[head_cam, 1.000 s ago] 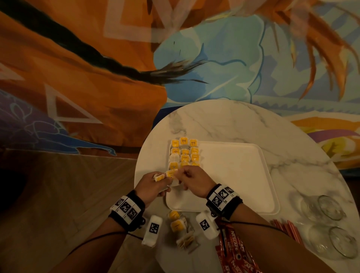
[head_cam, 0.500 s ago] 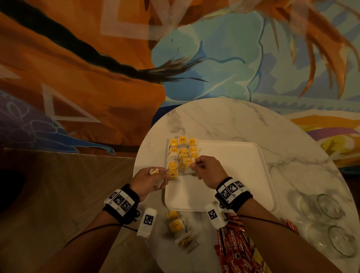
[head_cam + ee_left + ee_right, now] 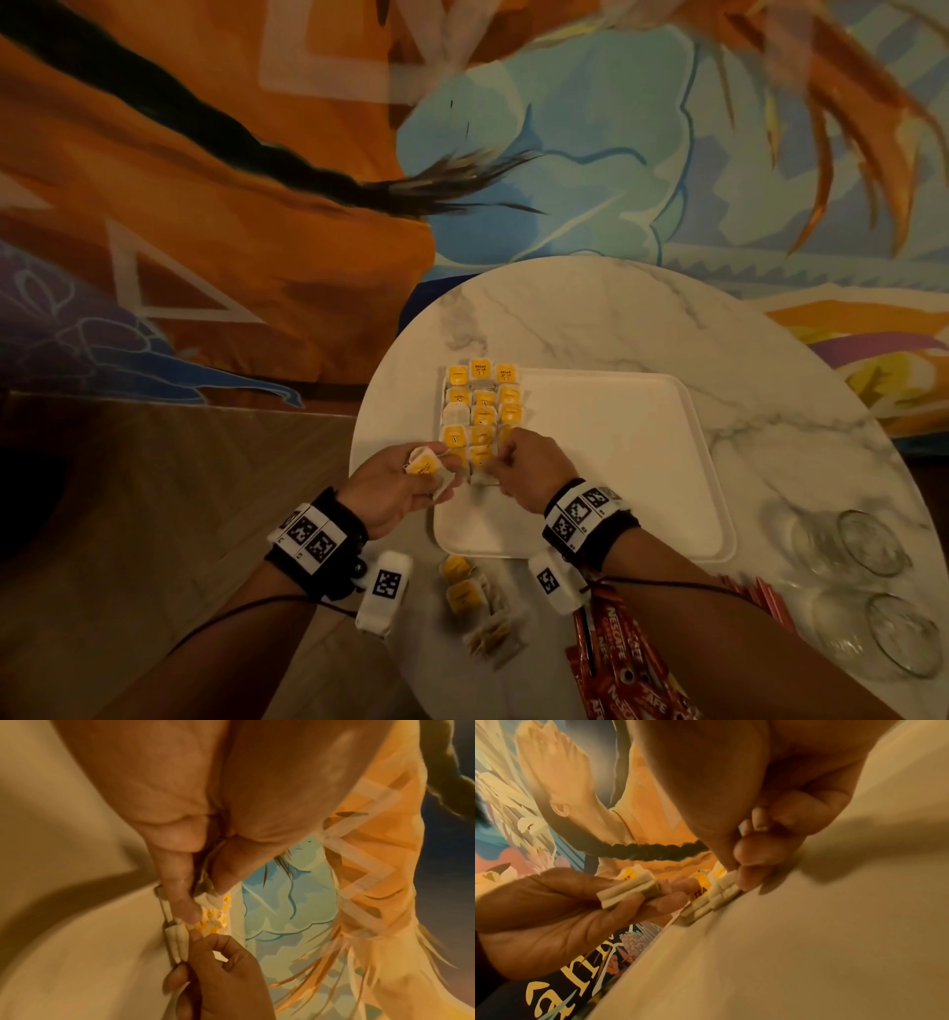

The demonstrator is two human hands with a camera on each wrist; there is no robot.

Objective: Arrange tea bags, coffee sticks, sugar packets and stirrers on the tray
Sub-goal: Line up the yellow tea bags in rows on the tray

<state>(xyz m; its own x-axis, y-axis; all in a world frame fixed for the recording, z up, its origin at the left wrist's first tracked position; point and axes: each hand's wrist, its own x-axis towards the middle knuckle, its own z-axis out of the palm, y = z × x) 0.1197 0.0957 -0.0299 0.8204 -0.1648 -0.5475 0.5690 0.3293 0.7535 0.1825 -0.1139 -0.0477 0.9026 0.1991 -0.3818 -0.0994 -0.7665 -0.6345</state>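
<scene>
Holding a small stack of tea bags (image 3: 425,468) with yellow tags, the left hand (image 3: 393,483) curls its fingers around them beside the white rectangular tray (image 3: 616,462). One tag nearby reads "TEA"; two at the far end read "RELAX". The right hand (image 3: 524,462) pinches a soft white bag against the near end of the rows of tea bags (image 3: 482,411) on the tray; half a second ago it was further up the rows. Red "NESCAFE" coffee sticks (image 3: 621,663) and loose tea bags (image 3: 472,601) lie on the round marble table (image 3: 590,318), near two glasses (image 3: 873,591).
</scene>
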